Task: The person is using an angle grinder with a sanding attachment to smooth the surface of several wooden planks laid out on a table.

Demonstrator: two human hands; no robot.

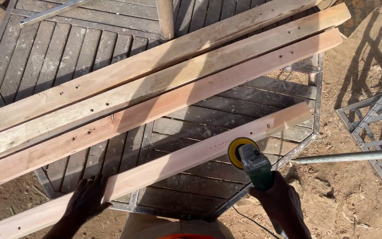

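The slatted octagonal worktop (261,95) carries three long planks (155,84) across its far half. Along the near edge lies a fourth plank (191,155), pale and smooth, so the sanding looks well along, judging by its clean face. Left hand (86,198) presses flat on it, fingers spread. Right hand (280,199) clenches the green angle grinder (250,160), its yellow disc at the plank's edge.

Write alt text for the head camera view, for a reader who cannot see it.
Seen from above, a right hand holds a green sander with its yellow disc against a long pale wooden plank, while the left hand presses flat on that plank. It lies across a dark slatted table; three more planks lie beyond, on dirt ground.
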